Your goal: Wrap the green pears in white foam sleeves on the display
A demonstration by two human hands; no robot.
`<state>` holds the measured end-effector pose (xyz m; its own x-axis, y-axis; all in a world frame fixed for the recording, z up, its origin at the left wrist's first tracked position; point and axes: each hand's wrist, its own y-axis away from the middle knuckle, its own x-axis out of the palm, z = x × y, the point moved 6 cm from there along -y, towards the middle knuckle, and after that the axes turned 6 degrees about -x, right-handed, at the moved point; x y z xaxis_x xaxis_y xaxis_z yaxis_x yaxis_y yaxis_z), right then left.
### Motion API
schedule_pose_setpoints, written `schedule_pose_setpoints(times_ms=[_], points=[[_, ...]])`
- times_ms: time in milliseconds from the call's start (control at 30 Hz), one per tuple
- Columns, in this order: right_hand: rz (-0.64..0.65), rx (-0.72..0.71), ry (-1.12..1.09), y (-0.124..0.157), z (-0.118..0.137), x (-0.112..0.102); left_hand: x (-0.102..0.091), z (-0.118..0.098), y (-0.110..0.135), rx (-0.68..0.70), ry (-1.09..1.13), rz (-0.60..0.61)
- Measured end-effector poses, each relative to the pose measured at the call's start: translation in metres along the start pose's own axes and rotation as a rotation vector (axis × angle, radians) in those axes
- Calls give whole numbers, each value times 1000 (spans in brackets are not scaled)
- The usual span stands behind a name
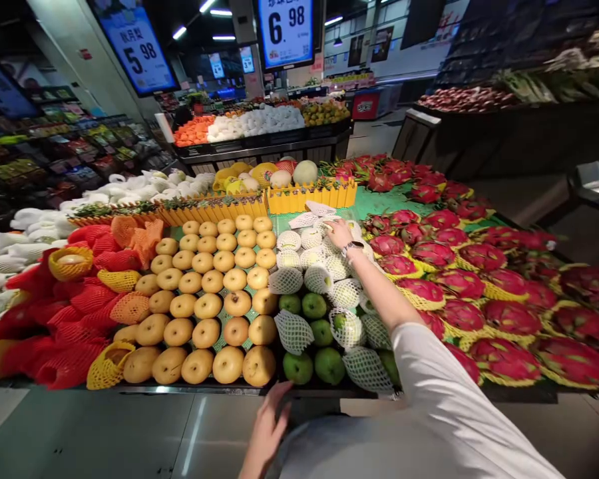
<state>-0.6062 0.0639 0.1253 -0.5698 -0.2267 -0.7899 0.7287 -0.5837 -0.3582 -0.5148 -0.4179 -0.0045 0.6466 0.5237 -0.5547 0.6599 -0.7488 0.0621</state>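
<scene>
My right hand (340,234) reaches to the back of a block of fruit in white foam nets (337,267). Its fingers curl down over a netted fruit there, which the hand partly hides. A dark watch (353,246) is on that wrist. By the front edge of the display, my left hand (269,426) hangs with fingers apart and holds nothing. Just beyond it lie bare green fruits (297,367), with a few netted ones (293,331) among them. White foam sleeves or wrappers (309,217) lie behind the right hand.
Rows of round tan pears (207,306) lie to the left, beside red foam nets (77,319). Dragon fruit (510,317) in yellow nets fills the right side. A low yellow fence (313,198) stands behind, with melons (305,173) past it. Price screens (286,33) hang above.
</scene>
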Motion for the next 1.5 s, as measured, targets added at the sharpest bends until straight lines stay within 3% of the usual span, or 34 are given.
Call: schedule_pose_setpoints(times_ms=[100,200,333,400,500,633,733,833,933,1000,1167,1267,1367,1500], points=[[17,71,-16,-42,-4,19,-27,28,21,-169,67,-225],[-4,142,-34,-60,-4,25,-41,48,42,-255,123,-373],[-137,180,-49,-57,11,14,-47,56,55,-274,152,-461],[-222,77,-115,-42,28,3,-49,52,53,-253,165,-489],[-300,-287,-341,10,66,-14,-54,42,37,-190,190,-554],[-223,-706,-404,127,110,-32,-61,20,-3,-4,470,-649],[-193,-1048,-277,222,140,-41,-64,-11,-39,282,706,-594],[-209,-1177,-276,289,154,-46,-63,-38,-68,419,769,-488],[-200,-1141,-297,328,155,-46,-48,-58,-83,404,700,-269],[-175,-1028,-365,345,151,-43,-39,-65,-81,388,662,-201],[-193,-316,-651,366,123,-13,-21,-66,-67,315,754,-194],[-264,-25,-686,382,111,14,-13,-64,-61,333,798,-200],[-278,28,-670,391,109,30,-9,-64,-58,354,726,-205],[-188,-104,-665,390,116,27,-11,-63,-56,416,619,-289]])
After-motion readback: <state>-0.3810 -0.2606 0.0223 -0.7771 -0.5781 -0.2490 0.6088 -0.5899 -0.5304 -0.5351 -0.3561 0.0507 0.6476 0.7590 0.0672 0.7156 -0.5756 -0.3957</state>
